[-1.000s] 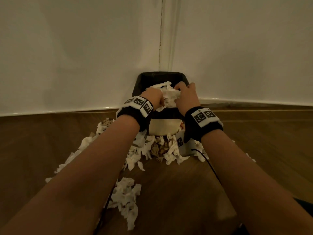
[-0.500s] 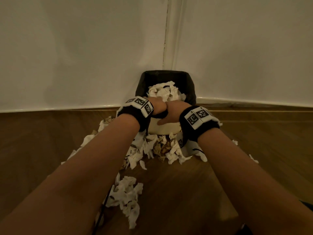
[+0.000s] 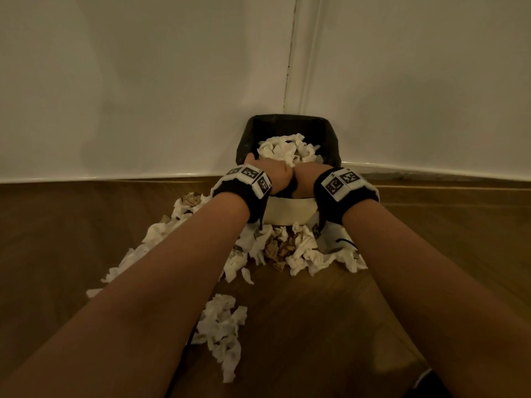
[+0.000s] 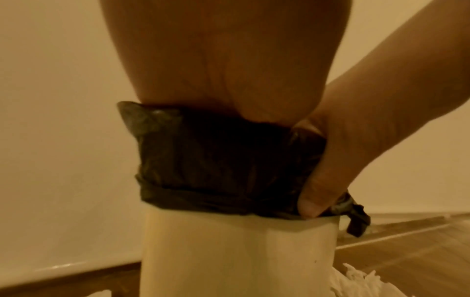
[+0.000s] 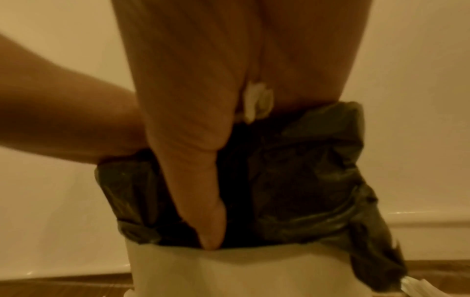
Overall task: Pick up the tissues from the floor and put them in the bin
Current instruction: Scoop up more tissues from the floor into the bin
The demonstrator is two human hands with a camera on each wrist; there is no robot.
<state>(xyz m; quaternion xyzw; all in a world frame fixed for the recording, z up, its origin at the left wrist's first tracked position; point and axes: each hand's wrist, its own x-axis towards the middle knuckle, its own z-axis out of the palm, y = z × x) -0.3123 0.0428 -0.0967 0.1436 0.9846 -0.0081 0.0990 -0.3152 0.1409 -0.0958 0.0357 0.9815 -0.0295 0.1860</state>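
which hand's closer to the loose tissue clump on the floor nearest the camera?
Left. The left hand at the bin rim is on the same side as the tissue clump; the right hand is beside it, further across.

The bin (image 3: 290, 209) stands in the corner at the frame's centre, with walls (image 3: 143, 81) closing it off behind, to its upper left and upper right. Its mouth is heaped with tissues (image 3: 286, 150) up to the black liner (image 3: 287, 120), and the left hand (image 3: 277, 175) and right hand (image 3: 306, 178) sit side by side over the near rim, blocking entry from the front. Crumpled tissues on the floor (image 3: 275, 251) crowd the bin's base and trail toward the lower left; another clump (image 3: 222, 331) lies lower centre. Bare wooden floor (image 3: 445, 225) lies open at the right and far left.
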